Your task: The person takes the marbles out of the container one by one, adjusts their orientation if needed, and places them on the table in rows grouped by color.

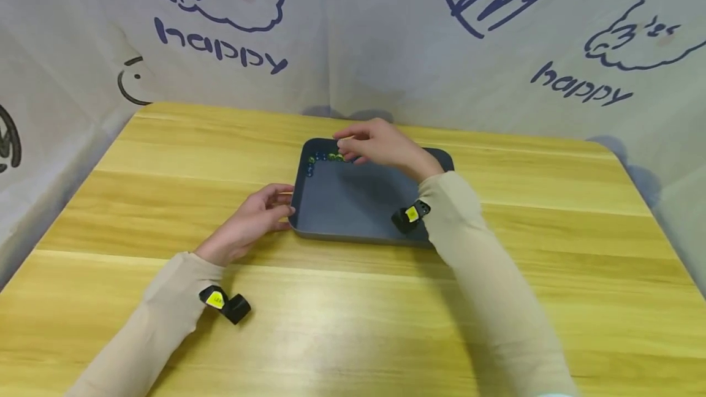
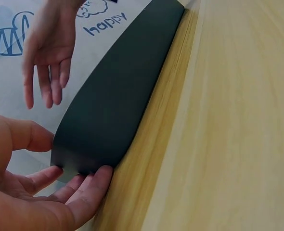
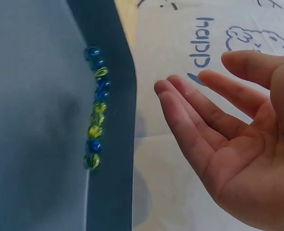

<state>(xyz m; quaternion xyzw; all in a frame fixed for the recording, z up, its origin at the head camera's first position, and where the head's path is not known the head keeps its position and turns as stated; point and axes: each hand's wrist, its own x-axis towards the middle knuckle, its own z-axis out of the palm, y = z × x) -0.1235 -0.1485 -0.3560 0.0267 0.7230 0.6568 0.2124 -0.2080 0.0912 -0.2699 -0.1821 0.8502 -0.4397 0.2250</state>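
Note:
A dark grey tray (image 1: 353, 201) lies on the wooden table. Along its far inner edge and round the far left corner sit glass marbles (image 3: 96, 106), several blue and several yellow-green. My left hand (image 1: 250, 219) touches the tray's left end from outside. In the left wrist view, the left thumb is at the tray's upper rim and the fingertips (image 2: 103, 174) rest lower on its outer wall. Over the far rim, above the marbles, hovers my right hand (image 1: 380, 146). Its fingers are extended and slightly bent, with nothing visible between them in the right wrist view.
The wooden table (image 1: 309, 311) extends on every side of the tray. Behind it hangs a white cloth (image 1: 353, 35) with drawings and the word "happy". Black wrist cameras (image 1: 410, 216) are worn over both beige sleeves (image 1: 485, 274).

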